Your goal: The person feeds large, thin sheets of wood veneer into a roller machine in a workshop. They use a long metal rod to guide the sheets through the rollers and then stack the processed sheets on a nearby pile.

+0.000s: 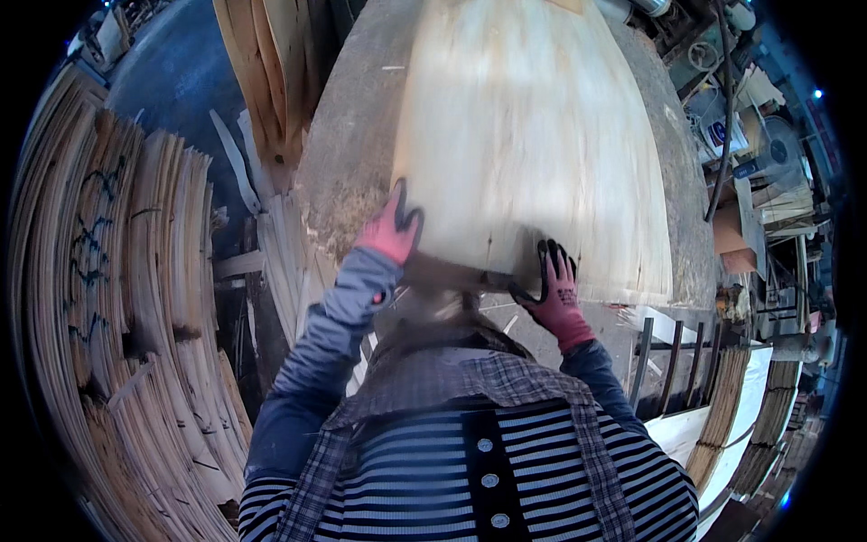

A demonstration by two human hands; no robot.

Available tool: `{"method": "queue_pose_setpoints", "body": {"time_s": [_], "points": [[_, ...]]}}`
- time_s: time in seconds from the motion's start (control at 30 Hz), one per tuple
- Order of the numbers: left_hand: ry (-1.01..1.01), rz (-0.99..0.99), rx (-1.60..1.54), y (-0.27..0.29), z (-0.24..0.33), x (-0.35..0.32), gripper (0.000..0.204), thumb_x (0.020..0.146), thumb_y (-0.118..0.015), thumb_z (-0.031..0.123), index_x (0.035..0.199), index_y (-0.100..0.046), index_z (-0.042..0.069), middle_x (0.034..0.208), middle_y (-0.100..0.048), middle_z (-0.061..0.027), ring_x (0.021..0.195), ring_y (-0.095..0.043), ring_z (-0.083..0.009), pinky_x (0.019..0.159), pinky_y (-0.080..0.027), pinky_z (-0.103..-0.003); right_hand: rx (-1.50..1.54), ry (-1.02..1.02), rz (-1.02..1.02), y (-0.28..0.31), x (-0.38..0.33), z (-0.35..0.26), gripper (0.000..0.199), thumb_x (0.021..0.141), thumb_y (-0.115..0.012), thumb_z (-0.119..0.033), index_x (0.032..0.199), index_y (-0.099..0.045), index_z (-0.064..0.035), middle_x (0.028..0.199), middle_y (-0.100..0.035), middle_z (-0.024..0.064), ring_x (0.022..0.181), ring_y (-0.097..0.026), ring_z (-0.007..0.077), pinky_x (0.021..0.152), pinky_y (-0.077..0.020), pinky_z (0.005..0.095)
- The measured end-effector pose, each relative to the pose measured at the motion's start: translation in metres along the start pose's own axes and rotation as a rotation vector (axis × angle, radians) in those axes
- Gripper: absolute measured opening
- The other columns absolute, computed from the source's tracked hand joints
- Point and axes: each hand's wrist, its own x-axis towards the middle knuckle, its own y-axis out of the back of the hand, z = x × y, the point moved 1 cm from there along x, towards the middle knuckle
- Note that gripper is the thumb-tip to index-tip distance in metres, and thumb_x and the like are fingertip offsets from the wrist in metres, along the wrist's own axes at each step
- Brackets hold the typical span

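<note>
Veneer sheet (533, 135), pale wood, thin & wide, lies flat on a rough grey table (352, 154) and runs away from the person toward the top of the view. Near edge of the sheet sits right at the table's front edge, just ahead of the person's chest.

Both hands wear pink gloves w/ black fingertips. Left hand (391, 230) is at the sheet's near-left corner, fingers up and fairly close together, pressed against the side edge; thumb side touches the wood. Right hand (553, 294) is at the near edge further right, fingers spread, curled up over the sheet's edge. Can't tell if either hand actually pinches the sheet or only pushes on it.

Handling, as a judgement: sheet looks light but floppy and brittle, a thin ply that bends under its own weight and splits along the grain; a faint crack line shows near the front edge. Best held w/ hands wide apart on the near edge or corners, flat palms, no hard pinch. Edges prob. splintery, so gloves help.

Around: stacks of similar veneer (135, 316) at left, more bundles (722, 406) lower right, boards leaning beyond the table.
</note>
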Motion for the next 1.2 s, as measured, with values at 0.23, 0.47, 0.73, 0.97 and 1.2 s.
{"method": "queue_pose_setpoints", "body": {"time_s": [0.23,0.47,0.73,0.97,1.2], "points": [[-0.196,-0.106,-0.888,0.099,0.106,0.003,0.033,0.083,-0.049,0.010,0.112,-0.046,-0.005,0.102,-0.056,-0.0120,0.091,-0.054,-0.0157,0.078,-0.042,-0.023,-0.047,-0.007,0.401,0.052,-0.004,0.022,0.064,0.060,-0.061,-0.009,0.119,-0.039,-0.0007,0.121,-0.039,0.0217,0.110,-0.038,0.0384,0.093,-0.0309,0.0430],[-0.197,-0.097,0.296,-0.002,-0.093,-0.024,0.049,0.081,-0.047,0.027,0.122,-0.037,0.003,0.123,-0.039,-0.0157,0.115,-0.035,-0.0287,0.097,-0.025,-0.040,-0.039,0.017,0.238,0.095,-0.003,-0.002,0.056,0.053,-0.062,-0.006,0.108,-0.051,-0.0067,0.107,-0.050,0.0178,0.097,-0.049,0.0351,0.081,-0.0419,0.0418],[0.303,-0.355,0.015,-0.024,-0.085,-0.043,0.043,0.086,-0.037,0.021,0.127,-0.030,0.006,0.131,-0.028,-0.0169,0.114,-0.038,-0.0288,0.089,-0.038,-0.033,-0.095,-0.046,0.013,0.053,0.131,0.064,0.052,0.067,-0.057,-0.020,0.117,-0.044,-0.0142,0.118,-0.044,0.0130,0.107,-0.043,0.0308,0.092,-0.0328,0.0397],[0.562,-0.056,-0.251,0.018,0.019,-0.031,0.034,0.081,-0.053,0.028,0.104,-0.055,0.003,0.092,-0.060,-0.0104,0.083,-0.057,-0.0154,0.071,-0.044,-0.027,-0.039,-0.019,0.275,0.023,0.248,0.121,0.055,0.067,-0.059,-0.020,0.119,-0.042,-0.0125,0.123,-0.040,0.0123,0.116,-0.034,0.0295,0.098,-0.0248,0.0407],[0.639,-0.047,-0.596,0.006,-0.036,-0.038,0.036,0.076,-0.062,0.021,0.104,-0.055,-0.001,0.093,-0.060,-0.0078,0.082,-0.056,-0.0149,0.070,-0.046,-0.026,-0.097,0.110,-0.012,0.016,0.177,0.053,0.064,0.073,-0.052,-0.039,0.127,-0.031,-0.0102,0.126,-0.032,0.0161,0.119,-0.025,0.0346,0.099,-0.0149,0.0496]]}}
